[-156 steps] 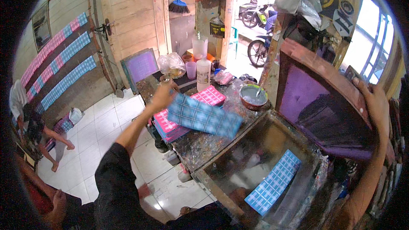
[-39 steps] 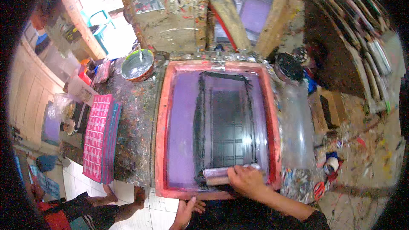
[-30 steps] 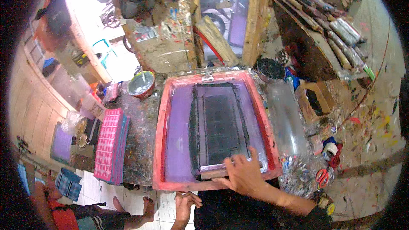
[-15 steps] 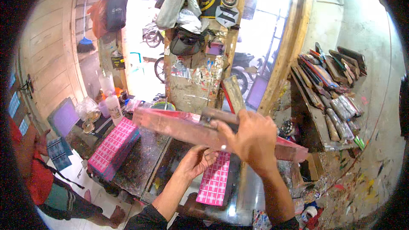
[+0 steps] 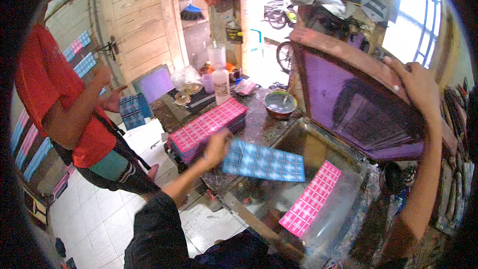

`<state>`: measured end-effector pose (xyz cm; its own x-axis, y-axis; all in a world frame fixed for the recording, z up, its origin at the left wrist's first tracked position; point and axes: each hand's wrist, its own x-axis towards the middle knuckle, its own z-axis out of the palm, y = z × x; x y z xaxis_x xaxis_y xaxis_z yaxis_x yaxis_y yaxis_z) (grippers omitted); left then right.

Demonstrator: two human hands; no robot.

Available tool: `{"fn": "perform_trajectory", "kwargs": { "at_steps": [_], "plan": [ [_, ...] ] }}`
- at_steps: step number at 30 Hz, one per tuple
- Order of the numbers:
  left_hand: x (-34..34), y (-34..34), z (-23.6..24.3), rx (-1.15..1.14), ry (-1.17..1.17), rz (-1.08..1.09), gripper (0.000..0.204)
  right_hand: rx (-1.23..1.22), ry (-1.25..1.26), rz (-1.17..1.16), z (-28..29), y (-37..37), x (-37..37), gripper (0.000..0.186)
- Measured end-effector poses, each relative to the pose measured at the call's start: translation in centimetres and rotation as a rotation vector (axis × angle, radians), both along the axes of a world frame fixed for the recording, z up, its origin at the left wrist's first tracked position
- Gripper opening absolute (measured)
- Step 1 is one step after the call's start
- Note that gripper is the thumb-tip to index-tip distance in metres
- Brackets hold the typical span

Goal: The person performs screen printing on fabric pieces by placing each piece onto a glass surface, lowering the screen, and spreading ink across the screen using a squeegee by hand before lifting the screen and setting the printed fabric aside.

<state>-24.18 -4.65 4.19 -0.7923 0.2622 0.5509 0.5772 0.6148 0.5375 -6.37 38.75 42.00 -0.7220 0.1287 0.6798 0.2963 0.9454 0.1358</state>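
My left hand [image 5: 217, 150] pinches one end of a blue checked sheet [image 5: 265, 162], holding it out over the table's left side. My right hand [image 5: 417, 85] grips the upper edge of a screen-printing frame [image 5: 348, 54], with fingers over its wooden rim. That frame stands tilted up, its purple mesh facing me. Below it, a pink checked sheet [image 5: 312, 198] lies on the glass table top [image 5: 343, 214], apart from both hands. Just beyond my left hand sits a stack of checked sheets [image 5: 211, 123] with a pink one on top.
A bowl [image 5: 280, 103] stands behind the glass, left of the frame. Further left are a plastic bottle [image 5: 220, 85] and a purple screen [image 5: 155, 83]. Another person in a red shirt [image 5: 94, 119] stands at left, holding a dark blue checked sheet [image 5: 134, 111]. Wooden-handled tools [image 5: 450, 149] crowd the right.
The view has swung left. The frame has gone from low over the glass to steeply raised. My left hand, earlier below the frame, now holds the blue checked sheet out to the left.
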Motion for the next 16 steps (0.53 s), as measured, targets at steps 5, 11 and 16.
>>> {"fn": "perform_trajectory", "kwargs": {
  "at_steps": [5,11,16],
  "plan": [
    [-11.5,-21.2,7.4,-0.636,0.432,0.511,0.018,-0.04,-0.056,0.142,0.4,-2.1,-2.6,0.068],
    [5.9,-1.0,-1.7,-0.377,0.24,-0.464,0.026,-0.162,-0.005,-0.071,3.4,-7.6,1.6,0.075],
    [15.8,9.6,-7.1,-0.438,-0.071,-0.757,0.044,-0.159,0.031,-0.003,1.8,-2.1,0.3,0.074]
  ]
}}
